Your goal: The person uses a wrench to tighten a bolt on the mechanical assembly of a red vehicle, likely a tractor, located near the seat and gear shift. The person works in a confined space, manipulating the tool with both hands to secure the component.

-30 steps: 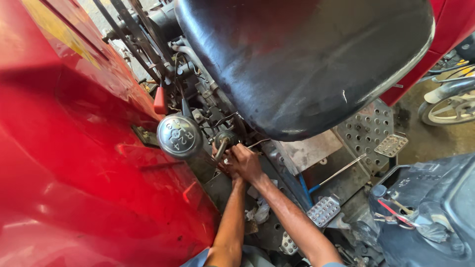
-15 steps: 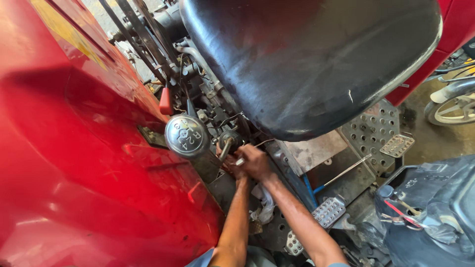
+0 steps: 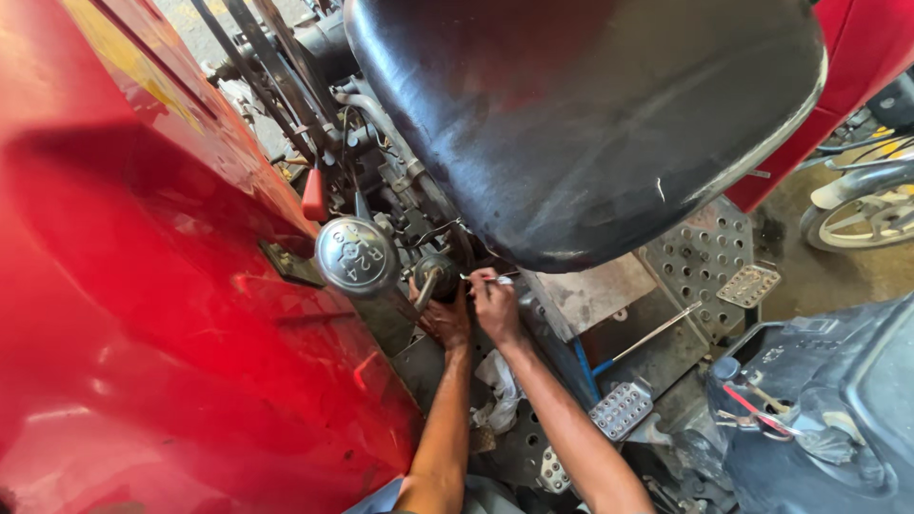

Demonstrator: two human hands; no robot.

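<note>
Both my arms reach down beside a tractor's black seat (image 3: 590, 114), under the red fender (image 3: 143, 286). My left hand (image 3: 443, 319) grips a dark round part with a short metal lever (image 3: 430, 281) just below the grey gear knob (image 3: 356, 255). My right hand (image 3: 493, 306) pinches a thin metal pin or tool (image 3: 481, 278) pointing at that part. The fingertips are partly hidden among the linkages.
A red-tipped lever (image 3: 314, 195) stands behind the knob. Perforated footplate (image 3: 700, 252) and metal pedals (image 3: 621, 409) lie to the right, a white rag (image 3: 495, 400) below my wrists. A dark engine cover (image 3: 838, 409) sits lower right, a motorcycle wheel (image 3: 862, 219) far right.
My hands have stayed at the same spot under the seat; the right hand now holds the thin tool more level. The camera has drifted slightly.
</note>
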